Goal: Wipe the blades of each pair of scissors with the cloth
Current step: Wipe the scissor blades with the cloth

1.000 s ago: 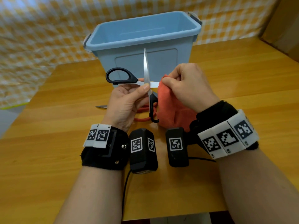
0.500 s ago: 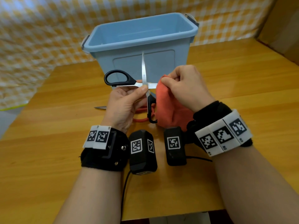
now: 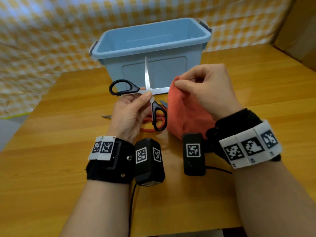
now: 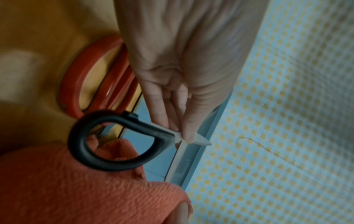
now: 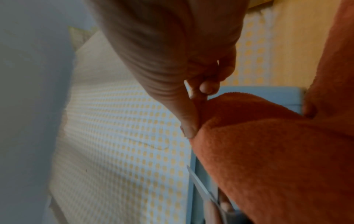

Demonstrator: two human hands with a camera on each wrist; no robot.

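Two pairs of scissors appear in the head view: the black-handled scissors (image 3: 147,93), blades spread wide into a cross, are held above the wooden surface (image 3: 51,151) by the left hand (image 3: 131,113), thumb and fingers pinching at the pivot; the red-handled scissors (image 3: 150,124) lie on the surface beneath, mostly hidden. The right hand (image 3: 205,93) pinches the orange cloth (image 3: 184,117) around the far part of the sideways blade, in front of the blue bin (image 3: 153,48). Left wrist view: the fingers (image 4: 164,109) press together on the metal just past the black loop, clear of the edges. Right wrist view: thumb and forefinger (image 5: 187,118) nip a cloth fold; the blade inside cannot be seen. Judged handling: the scissors are light, stiff and slick, with a loose pivot, so the pivot is the steady hold; the cloth is soft and limp, best folded thick over the edge.
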